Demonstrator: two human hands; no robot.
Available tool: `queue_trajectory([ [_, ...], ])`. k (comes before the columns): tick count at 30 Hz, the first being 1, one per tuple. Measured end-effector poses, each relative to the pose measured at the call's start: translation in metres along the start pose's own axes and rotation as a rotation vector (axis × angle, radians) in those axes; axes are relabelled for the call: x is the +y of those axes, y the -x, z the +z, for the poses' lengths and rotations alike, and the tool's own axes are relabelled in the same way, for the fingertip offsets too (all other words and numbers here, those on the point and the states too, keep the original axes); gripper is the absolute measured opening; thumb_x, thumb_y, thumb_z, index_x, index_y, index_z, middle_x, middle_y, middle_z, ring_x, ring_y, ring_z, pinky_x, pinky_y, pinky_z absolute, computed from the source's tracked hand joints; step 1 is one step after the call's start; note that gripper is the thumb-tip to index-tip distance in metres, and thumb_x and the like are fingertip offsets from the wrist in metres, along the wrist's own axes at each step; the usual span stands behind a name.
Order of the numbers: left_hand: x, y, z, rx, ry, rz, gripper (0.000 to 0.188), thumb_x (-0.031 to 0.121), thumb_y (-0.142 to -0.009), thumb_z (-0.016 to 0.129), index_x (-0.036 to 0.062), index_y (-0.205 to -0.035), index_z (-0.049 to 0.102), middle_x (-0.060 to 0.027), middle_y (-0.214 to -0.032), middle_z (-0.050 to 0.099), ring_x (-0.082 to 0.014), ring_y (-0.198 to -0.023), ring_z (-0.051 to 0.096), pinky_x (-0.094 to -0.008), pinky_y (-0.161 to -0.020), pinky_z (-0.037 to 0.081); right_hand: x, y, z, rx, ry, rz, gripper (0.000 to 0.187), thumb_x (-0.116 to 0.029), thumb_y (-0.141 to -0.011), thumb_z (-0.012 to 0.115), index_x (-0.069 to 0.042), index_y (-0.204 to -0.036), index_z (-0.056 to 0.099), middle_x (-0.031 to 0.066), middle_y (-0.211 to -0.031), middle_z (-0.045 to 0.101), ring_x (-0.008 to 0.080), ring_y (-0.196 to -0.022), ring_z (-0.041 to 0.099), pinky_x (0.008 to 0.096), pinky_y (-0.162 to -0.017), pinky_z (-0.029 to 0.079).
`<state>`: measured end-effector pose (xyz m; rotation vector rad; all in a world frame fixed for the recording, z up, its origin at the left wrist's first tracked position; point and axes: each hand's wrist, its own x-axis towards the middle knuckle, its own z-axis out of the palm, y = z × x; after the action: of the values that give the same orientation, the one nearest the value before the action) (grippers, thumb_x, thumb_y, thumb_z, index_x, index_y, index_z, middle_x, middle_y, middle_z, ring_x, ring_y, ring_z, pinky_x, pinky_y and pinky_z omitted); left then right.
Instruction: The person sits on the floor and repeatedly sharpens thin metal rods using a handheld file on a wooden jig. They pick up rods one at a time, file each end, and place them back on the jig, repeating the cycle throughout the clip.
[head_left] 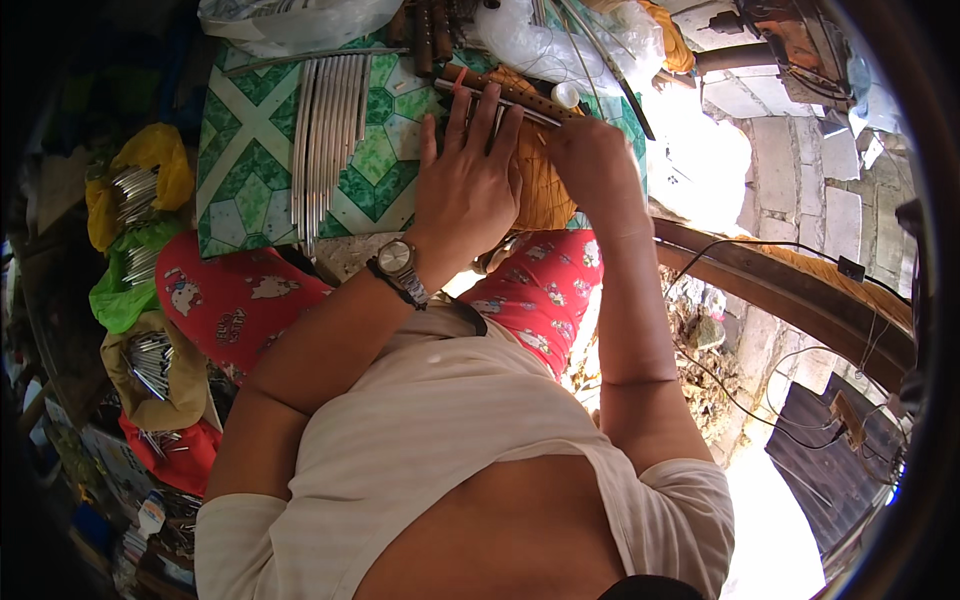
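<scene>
My left hand (468, 165) lies palm down with its fingers stretched out, the fingertips over a brown strip with a row of holes (530, 98). Along the strip's near side runs a thin silvery rod (541, 117), partly covered by those fingers. At the strip's right end, my right hand (595, 165) is closed; what its fingers grip is hidden. Beneath both hands is an orange-brown cloth or bag (540, 185). Left of my left hand, several slim metal tubes (325, 140) lie side by side on the green and white patterned board (255, 125), graded in length.
Clear plastic bags (300, 25) lie along the board's far edge. A white round cap (565, 95) sits beside the strip. At far left hang yellow (165, 150), green (120, 295) and tan (175, 400) bags with metal pieces. Cables (770, 250) cross a beam at right.
</scene>
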<state>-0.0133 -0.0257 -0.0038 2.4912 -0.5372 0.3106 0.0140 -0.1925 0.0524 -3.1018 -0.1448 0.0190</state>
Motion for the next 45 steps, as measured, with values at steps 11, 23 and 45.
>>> queue_trajectory([
  [11,0.000,0.000,0.001,0.001,-0.008,-0.011,0.055,0.023,-0.095,0.056,0.0121,-0.149,0.048,-0.0140,-0.163,0.031,-0.0356,-0.151,0.027,-0.0636,-0.117,0.024,0.018,-0.012,-0.016,0.295,-0.937,0.291,0.018,-0.012,-0.087,0.073,-0.002,-0.102,0.074,0.0072,-0.078,0.075,0.0106,-0.066,0.070,0.0259,-0.063,0.055],
  [23,0.000,0.000,0.001,-0.004,-0.010,-0.013,0.053,0.023,-0.096,0.054,0.0130,-0.148,0.049,-0.0123,-0.163,0.032,-0.0342,-0.152,0.025,-0.0626,-0.118,0.023,0.036,-0.037,0.010,0.332,-0.679,0.298,0.013,-0.016,-0.084,0.073,-0.006,-0.092,0.076,0.0081,-0.086,0.077,0.0177,-0.076,0.074,0.0312,-0.072,0.058],
  [45,-0.001,0.000,0.003,-0.013,0.015,-0.017,0.055,0.026,-0.095,0.055,0.0099,-0.147,0.050,-0.0136,-0.162,0.033,-0.0358,-0.152,0.024,-0.0625,-0.119,0.020,0.035,-0.043,0.009,0.319,-0.583,0.300,0.014,-0.018,-0.084,0.077,-0.006,-0.089,0.074,0.0076,-0.082,0.076,0.0186,-0.076,0.074,0.0329,-0.068,0.057],
])
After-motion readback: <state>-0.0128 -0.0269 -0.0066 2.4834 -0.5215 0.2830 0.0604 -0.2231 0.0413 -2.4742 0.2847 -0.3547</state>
